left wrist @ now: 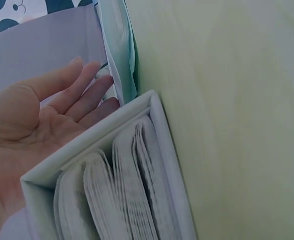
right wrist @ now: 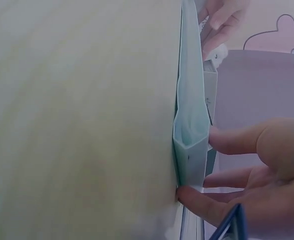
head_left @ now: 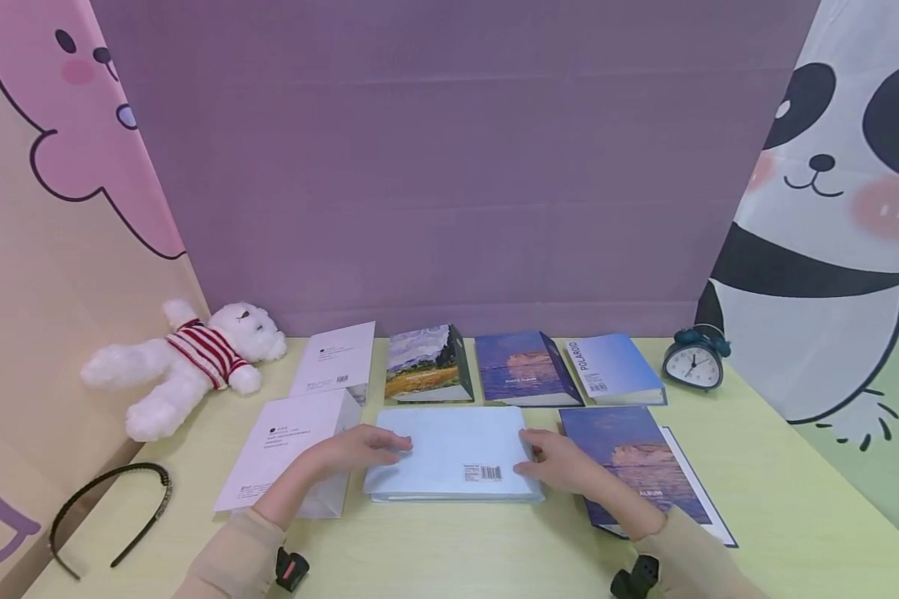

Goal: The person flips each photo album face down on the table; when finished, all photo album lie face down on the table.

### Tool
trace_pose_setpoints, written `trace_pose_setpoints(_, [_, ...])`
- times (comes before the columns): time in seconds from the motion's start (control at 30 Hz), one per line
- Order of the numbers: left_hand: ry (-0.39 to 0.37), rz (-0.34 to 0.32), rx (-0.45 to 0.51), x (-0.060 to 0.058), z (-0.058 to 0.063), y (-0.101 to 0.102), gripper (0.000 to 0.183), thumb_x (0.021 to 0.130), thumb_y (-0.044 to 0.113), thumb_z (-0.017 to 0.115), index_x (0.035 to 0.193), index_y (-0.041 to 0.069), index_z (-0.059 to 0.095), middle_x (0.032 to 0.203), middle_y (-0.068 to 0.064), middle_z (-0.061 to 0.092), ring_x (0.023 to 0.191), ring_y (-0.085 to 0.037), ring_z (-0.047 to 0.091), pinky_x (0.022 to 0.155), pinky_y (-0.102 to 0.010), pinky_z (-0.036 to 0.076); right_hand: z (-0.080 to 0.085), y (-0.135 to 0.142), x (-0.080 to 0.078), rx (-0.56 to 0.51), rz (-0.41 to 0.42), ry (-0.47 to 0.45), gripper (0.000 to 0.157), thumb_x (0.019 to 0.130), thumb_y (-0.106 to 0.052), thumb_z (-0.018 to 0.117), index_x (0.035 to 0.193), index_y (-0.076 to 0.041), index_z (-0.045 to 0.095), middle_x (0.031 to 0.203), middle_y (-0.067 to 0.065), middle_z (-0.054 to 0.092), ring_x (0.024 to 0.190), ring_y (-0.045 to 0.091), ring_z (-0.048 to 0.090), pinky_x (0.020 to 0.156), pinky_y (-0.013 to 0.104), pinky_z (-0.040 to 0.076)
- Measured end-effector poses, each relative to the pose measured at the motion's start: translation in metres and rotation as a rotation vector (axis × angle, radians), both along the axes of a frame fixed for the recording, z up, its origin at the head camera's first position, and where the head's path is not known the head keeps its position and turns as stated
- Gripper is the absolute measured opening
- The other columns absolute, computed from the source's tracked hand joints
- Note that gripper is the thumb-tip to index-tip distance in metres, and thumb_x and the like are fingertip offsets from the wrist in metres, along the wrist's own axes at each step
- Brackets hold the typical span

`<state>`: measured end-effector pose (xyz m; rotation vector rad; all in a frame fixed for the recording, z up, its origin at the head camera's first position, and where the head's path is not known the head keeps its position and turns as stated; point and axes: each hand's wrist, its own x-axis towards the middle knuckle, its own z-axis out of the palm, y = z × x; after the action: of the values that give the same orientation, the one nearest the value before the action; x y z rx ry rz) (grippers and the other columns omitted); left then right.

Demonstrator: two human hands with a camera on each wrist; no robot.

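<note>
A pale blue photo album lies flat at the middle of the table, a barcode label at its lower right. Over its left part reaches my left hand, fingers fairly straight. The left wrist view shows this hand with loosely extended fingertips near the album. At the album's right edge is my right hand. Seen from the right wrist, that hand has its thumb against the cover and its fingers at the end of the album, one fingertip low by the tabletop.
White albums stand left, one with pages showing. A landscape album, a seascape album and a Polaroid album line the back. Another seascape album, alarm clock, teddy bear and headband surround these.
</note>
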<state>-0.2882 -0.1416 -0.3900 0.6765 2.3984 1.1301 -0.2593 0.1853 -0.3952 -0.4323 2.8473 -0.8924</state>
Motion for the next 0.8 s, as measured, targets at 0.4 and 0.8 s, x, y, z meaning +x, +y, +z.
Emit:
trace_pose_setpoints(0.4, [0.041, -0.008, -0.047, -0.001, 0.001, 0.002, 0.033, 0.096, 0.020, 0.053, 0.126, 0.010, 0.060, 0.140, -0.010, 0.049, 0.135, -0.033, 0.037, 0.110, -0.051, 0.030, 0.002, -0.001, 0.002, 0.010, 0.035, -0.004, 0.059, 0.090, -0.019, 0.063, 0.137, 0.009, 0.040, 0.141, 0.028, 0.040, 0.128, 0.043, 0.040, 0.103, 0.053, 0.038])
trace_pose_setpoints(0.8, [0.160, 0.076, -0.012, 0.003, 0.002, 0.019, 0.033, 0.097, 0.023, 0.051, 0.125, 0.008, 0.060, 0.129, -0.011, 0.059, 0.125, -0.032, 0.049, 0.104, -0.048, 0.039, 0.001, 0.009, 0.003, -0.107, 0.022, 0.031, 0.049, 0.090, -0.014, 0.062, 0.132, 0.006, 0.048, 0.136, 0.027, 0.046, 0.121, 0.043, 0.049, 0.098, 0.048, 0.045])
